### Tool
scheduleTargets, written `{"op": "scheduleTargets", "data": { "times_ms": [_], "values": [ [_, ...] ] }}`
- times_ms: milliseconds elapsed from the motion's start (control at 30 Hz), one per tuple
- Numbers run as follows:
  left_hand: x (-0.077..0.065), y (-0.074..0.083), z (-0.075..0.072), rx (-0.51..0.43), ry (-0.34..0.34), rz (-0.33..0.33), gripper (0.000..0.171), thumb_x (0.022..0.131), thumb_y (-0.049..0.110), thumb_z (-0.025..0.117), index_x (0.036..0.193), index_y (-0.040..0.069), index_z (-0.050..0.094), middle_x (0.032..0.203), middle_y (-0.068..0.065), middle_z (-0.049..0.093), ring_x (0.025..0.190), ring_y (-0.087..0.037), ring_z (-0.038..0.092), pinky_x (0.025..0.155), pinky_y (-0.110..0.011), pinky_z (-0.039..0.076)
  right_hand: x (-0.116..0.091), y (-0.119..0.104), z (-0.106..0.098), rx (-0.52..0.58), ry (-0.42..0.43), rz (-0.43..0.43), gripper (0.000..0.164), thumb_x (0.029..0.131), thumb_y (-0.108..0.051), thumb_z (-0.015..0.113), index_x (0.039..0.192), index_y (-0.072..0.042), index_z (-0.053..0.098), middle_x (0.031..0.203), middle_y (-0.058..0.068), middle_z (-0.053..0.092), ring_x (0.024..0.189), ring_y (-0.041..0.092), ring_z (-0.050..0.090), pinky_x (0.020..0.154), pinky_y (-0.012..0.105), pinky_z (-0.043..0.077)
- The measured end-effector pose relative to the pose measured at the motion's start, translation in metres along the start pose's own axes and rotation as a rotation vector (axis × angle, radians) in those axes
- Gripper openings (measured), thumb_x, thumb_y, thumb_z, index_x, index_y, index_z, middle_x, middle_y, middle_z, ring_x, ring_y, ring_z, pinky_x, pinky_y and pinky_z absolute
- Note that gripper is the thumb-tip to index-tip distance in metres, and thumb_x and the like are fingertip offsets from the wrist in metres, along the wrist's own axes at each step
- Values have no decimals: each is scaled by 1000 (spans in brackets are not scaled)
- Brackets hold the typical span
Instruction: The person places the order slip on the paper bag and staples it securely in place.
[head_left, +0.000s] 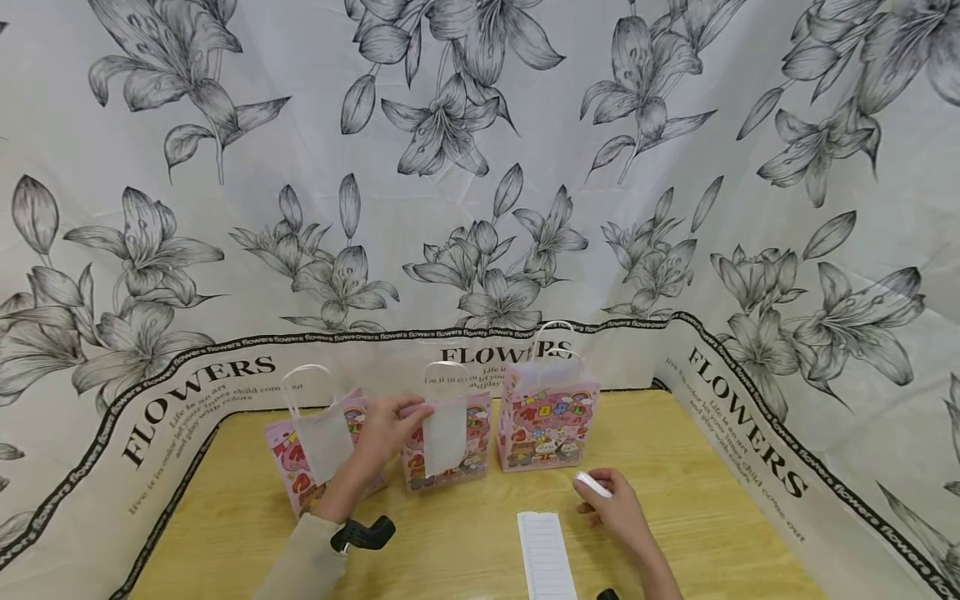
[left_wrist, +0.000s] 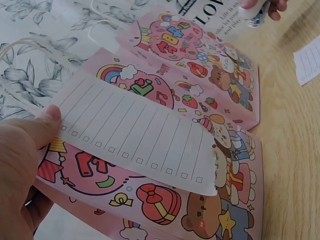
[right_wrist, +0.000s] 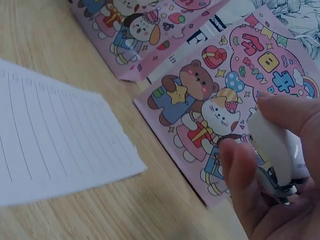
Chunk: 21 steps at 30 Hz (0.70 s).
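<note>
My left hand (head_left: pixel 384 433) pinches a white lined paper slip (left_wrist: pixel 135 135) at the top edge of the middle pink gift bag (head_left: pixel 478 437). The thumb lies on the slip's face and the other fingers are behind, partly hidden. The slip, with a row of small checkboxes, hangs down over the bag's cartoon front. My right hand (head_left: pixel 621 512) holds a small white stapler (right_wrist: pixel 280 150) above the table, in front of the right gift bag (head_left: pixel 551 425). In the right wrist view, the thumb and fingers are around the stapler, apart from any paper.
At the left stands another pink gift bag (head_left: pixel 285 458) with a white slip (head_left: pixel 324 446) on its front. A loose lined sheet (head_left: pixel 546 554) lies on the wooden table (head_left: pixel 450 542) near my right hand. Flower-printed cloth (head_left: pixel 480 275) hangs behind and beside the table.
</note>
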<state>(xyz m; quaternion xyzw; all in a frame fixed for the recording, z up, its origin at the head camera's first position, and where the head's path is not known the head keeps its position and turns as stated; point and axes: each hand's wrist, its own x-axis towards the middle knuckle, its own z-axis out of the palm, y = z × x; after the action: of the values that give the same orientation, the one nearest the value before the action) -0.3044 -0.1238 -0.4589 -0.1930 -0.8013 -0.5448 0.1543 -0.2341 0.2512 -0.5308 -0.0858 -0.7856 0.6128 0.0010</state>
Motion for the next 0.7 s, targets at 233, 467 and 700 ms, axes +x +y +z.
{"op": "scheduleTargets", "data": {
  "times_ms": [233,467,700],
  "values": [
    [-2,-1,0,-33,24,37,15,88,8,73,99,-2,75,88,-13,73,65,-18,69,45,-25,50,-2,-15,19,55,1,-52,52,81,-5,79,125,7,56,109,15,57,87,19,53,64,28,49],
    [-3,-3,2,-48,29,56,14,87,6,73,98,-3,75,89,-14,73,72,-17,71,49,-26,53,-7,-35,42,225,-202,-32,56,83,4,73,131,11,46,113,22,49,84,24,58,60,25,49],
    [-4,-4,2,-35,24,45,16,88,9,72,101,0,76,90,-12,73,63,-14,68,46,-25,51,-12,-57,64,273,-323,-76,54,83,6,72,122,11,34,111,25,48,86,29,66,70,33,56]
  ]
}}
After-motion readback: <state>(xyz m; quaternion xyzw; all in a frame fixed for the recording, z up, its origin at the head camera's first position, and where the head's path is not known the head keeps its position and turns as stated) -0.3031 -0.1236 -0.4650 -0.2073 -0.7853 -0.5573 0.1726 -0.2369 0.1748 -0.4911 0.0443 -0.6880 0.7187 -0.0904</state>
